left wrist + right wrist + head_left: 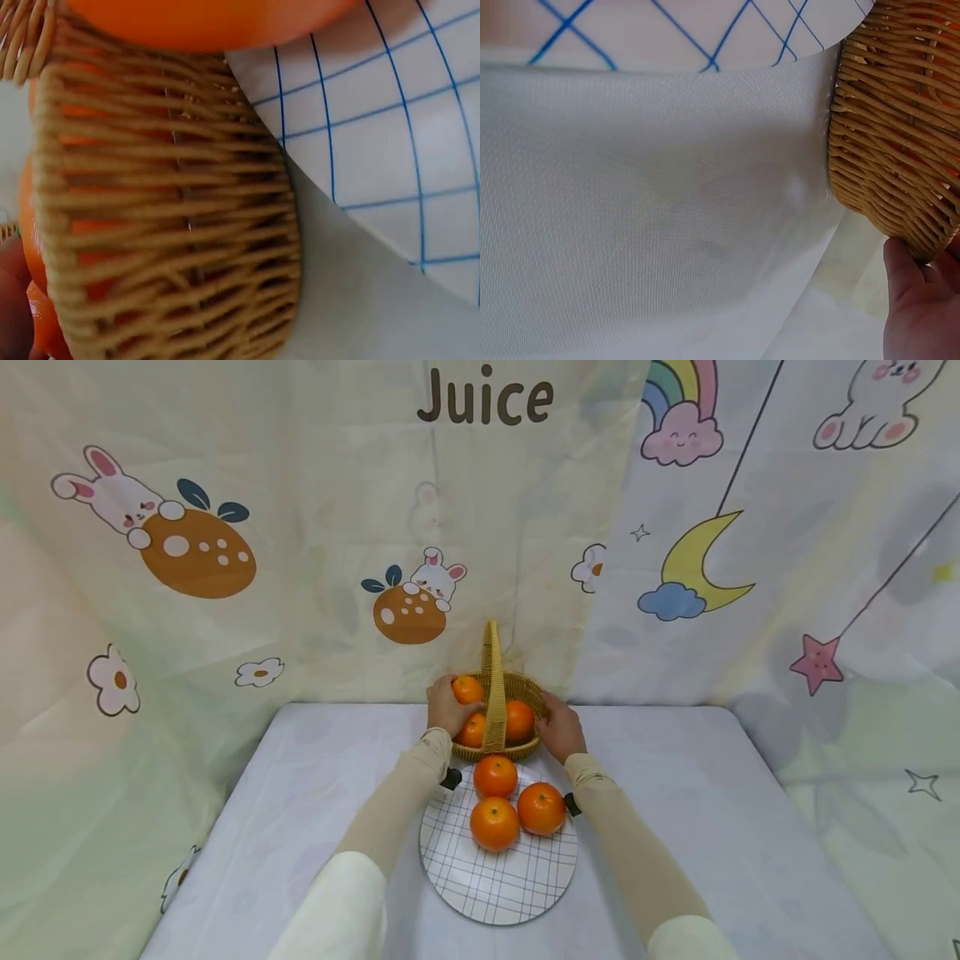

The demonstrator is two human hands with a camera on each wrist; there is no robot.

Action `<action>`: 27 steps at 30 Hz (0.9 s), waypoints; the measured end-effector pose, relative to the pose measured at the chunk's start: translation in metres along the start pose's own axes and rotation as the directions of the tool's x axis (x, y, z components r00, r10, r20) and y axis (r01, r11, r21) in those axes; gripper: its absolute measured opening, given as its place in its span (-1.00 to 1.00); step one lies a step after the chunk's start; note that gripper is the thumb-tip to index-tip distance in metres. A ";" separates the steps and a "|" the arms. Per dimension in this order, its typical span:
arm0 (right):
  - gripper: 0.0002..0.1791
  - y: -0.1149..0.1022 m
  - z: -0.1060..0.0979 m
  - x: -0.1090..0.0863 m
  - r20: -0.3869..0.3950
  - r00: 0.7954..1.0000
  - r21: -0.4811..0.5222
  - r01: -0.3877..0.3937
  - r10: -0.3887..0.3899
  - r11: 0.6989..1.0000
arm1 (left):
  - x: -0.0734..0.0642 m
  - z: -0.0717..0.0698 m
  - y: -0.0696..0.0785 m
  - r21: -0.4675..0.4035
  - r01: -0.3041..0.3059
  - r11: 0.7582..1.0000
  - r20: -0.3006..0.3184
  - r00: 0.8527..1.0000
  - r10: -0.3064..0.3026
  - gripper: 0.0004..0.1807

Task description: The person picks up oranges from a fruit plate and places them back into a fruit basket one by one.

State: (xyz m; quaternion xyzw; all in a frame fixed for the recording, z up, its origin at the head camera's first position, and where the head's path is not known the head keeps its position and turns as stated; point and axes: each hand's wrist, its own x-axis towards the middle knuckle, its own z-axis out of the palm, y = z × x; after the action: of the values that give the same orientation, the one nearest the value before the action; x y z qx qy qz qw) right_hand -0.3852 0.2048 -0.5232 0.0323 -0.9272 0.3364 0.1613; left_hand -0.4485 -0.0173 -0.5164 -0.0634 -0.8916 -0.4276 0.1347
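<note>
A woven wicker basket [494, 693] with a tall arched handle stands at the far edge of the table. Three oranges lie inside it, one of them an orange [519, 722] right of the handle. My left hand [447, 706] grips the basket's left rim, its thumb reaching inside over the fruit. On the opposite side, my right hand [561, 727] holds the right rim; the right wrist view shows its thumb [904, 274] against the wicker wall. Some fingers of both hands are hidden. In the left wrist view the basket's woven side [172, 202] fills much of the picture.
Just in front of the basket lies a round white plate [487, 889] with a grid pattern. It bears three oranges, the nearest orange [494, 824] close to its middle. A white cloth [675, 802] covers the table, and a printed curtain [337, 527] hangs behind.
</note>
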 end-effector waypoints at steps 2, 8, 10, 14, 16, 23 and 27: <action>-0.41 -0.001 0.000 0.000 0.006 1.000 0.012 -0.003 0.003 1.000 | 0.000 0.002 0.001 0.052 0.023 0.998 0.009 1.000 -0.024 -0.17; -0.42 0.000 0.001 -0.001 0.013 1.000 0.000 -0.007 0.007 1.000 | -0.002 0.004 0.007 0.163 0.064 0.985 0.011 0.998 -0.067 -0.17; -0.43 0.000 0.000 -0.001 0.009 1.000 -0.007 -0.007 0.007 1.000 | -0.001 0.005 0.008 0.188 0.071 0.980 0.011 0.997 -0.074 -0.17; -0.42 -0.002 -0.001 -0.001 0.000 1.000 -0.009 0.001 -0.001 1.000 | -0.001 0.007 0.008 0.236 0.074 0.969 0.009 0.997 -0.079 -0.19; -0.42 -0.003 -0.001 -0.002 0.003 1.000 -0.009 0.007 -0.007 1.000 | -0.001 0.007 0.007 0.249 0.073 0.966 0.004 0.997 -0.077 -0.20; -0.43 -0.004 -0.002 -0.002 -0.007 1.000 0.000 0.021 -0.021 1.000 | 0.000 0.005 0.008 0.241 0.063 0.968 0.032 0.997 -0.073 -0.25; -0.43 -0.001 -0.003 -0.002 0.009 1.000 -0.004 0.012 -0.012 1.000 | -0.002 0.001 0.012 0.180 0.068 0.981 0.046 0.996 -0.078 -0.26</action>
State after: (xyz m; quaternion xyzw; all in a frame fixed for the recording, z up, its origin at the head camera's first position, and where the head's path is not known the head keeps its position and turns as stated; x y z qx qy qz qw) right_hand -0.3820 0.2057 -0.5209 0.0390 -0.9285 0.3332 0.1590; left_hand -0.4443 -0.0088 -0.5091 -0.0297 -0.9313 -0.3488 0.1004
